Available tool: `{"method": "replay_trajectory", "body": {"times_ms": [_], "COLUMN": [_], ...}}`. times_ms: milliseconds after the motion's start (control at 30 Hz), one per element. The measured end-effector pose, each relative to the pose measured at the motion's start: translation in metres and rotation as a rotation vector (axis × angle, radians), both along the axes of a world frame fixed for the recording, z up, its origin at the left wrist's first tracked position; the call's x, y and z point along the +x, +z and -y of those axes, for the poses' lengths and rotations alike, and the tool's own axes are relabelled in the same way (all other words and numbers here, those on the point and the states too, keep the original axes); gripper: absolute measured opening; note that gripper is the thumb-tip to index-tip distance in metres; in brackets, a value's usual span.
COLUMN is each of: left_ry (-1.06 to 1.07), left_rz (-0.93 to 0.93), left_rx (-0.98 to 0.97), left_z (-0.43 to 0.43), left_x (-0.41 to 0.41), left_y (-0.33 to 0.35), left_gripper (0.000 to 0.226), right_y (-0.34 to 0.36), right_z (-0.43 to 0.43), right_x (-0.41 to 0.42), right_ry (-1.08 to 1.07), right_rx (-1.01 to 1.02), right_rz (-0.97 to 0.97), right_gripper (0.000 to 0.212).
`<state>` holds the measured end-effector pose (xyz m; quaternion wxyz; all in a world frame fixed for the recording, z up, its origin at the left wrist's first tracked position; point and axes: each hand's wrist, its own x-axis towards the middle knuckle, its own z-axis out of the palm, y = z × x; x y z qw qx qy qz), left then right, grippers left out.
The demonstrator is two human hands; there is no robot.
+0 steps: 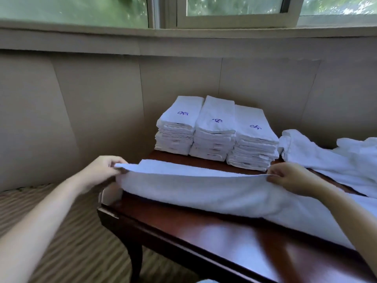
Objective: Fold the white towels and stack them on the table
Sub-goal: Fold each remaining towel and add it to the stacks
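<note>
There, the dark wooden table (pixel 204 233) carried one long white towel (pixel 204 193) spread across its near part, its far edge lifted off the wood. To the right lay a loose heap of unfolded towels (pixel 336 162), too crumpled to count. At the far end stood three stacks of folded towels (pixel 214 139), side by side and touching, each topped with a blue mark. The left hand (pixel 102 170) pinched the lifted edge's left corner; the right hand (pixel 289 177) gripped its right corner, fingers curled.

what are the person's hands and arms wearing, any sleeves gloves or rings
Nothing worn shows. The left hand and right hand are ungloved; both forearms are bare, no sleeves or watch. The fingers are too blurred to rule out rings.
</note>
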<state>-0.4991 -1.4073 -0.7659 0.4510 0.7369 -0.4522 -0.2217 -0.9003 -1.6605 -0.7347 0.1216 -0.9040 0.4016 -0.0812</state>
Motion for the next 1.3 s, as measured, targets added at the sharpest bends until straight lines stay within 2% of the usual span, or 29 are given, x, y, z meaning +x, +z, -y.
{"method": "replay_trajectory", "body": {"times_ms": [67, 100, 133, 200, 267, 367, 500, 567, 600, 667, 733, 800, 900, 967, 1067, 1133, 1233, 1300], "left_ry": [0.097, 0.165, 0.234, 0.358, 0.448, 0.479, 0.487, 0.360, 0.257, 0.076, -0.023, -0.060, -0.047, -0.060, -0.150, -0.187, -0.190, -0.175], "left_rz": [-0.217, -0.240, -0.178, 0.110, 0.395, 0.664, 1.015, 1.144, 1.125, 0.952, 0.775, 0.701, 0.691, 0.692, 0.662, 0.643, 0.642, 0.672], "left_rx": [-0.071, -0.059, -0.006, 0.151, 0.307, 0.497, 0.716, 0.678, 0.623, 0.500, 0.436, 0.436, 0.444, 0.429, 0.468, 0.490, 0.452, 0.401], "left_z": [0.028, 0.045, 0.062, 0.092, 0.111, 0.129, 0.146, 0.162, 0.172, 0.195, 0.215, 0.227, 0.230, 0.229, 0.228, 0.227, 0.223, 0.223], "left_x": [0.005, 0.007, 0.009, 0.013, 0.011, 0.005, -0.022, -0.055, -0.077, -0.126, -0.174, -0.212, -0.238, -0.243, -0.244, -0.244, -0.246, -0.251], "left_y": [-0.011, -0.019, -0.028, -0.044, -0.048, -0.044, -0.035, -0.038, -0.042, -0.049, -0.053, -0.057, -0.065, -0.065, -0.055, -0.050, -0.049, -0.049], "left_gripper": [0.015, 0.015, 0.020, 0.028, 0.030, 0.019, 0.034, 0.036, 0.034, 0.034, 0.034, 0.037, 0.040, 0.038, 0.030, 0.022, 0.018, 0.016], "right_y": [-0.007, -0.013, -0.023, -0.049, -0.073, -0.088, -0.085, -0.084, -0.085, -0.087, -0.084, -0.080, -0.074, -0.060, -0.032, -0.025, -0.029, -0.035], "right_z": [0.025, 0.035, 0.041, 0.048, 0.053, 0.062, 0.067, 0.065, 0.064, 0.063, 0.060, 0.056, 0.052, 0.052, 0.047, 0.043, 0.037, 0.037], "right_x": [0.023, 0.034, 0.043, 0.055, 0.060, 0.063, 0.054, 0.042, 0.035, 0.016, -0.014, -0.057, -0.123, -0.155, -0.186, -0.207, -0.227, -0.235], "right_ry": [-0.072, -0.102, -0.119, -0.156, -0.257, -0.355, -0.456, -0.486, -0.472, -0.433, -0.455, -0.529, -0.583, -0.523, -0.485, -0.547, -0.645, -0.689], "right_rx": [-0.113, -0.159, -0.176, -0.186, -0.218, -0.249, -0.203, -0.172, -0.152, -0.158, -0.210, -0.211, -0.185, -0.102, 0.239, 0.378, 0.317, 0.176], "right_rz": [-0.114, -0.194, -0.257, -0.348, -0.294, -0.186, -0.121, -0.096, -0.077, -0.090, -0.162, -0.241, -0.379, -0.469, -0.466, -0.441, -0.433, -0.429], "right_gripper": [0.021, 0.020, 0.024, 0.034, 0.025, 0.011, 0.048, 0.054, 0.049, 0.034, 0.024, 0.020, 0.022, 0.024, 0.040, 0.033, 0.016, 0.024]}}
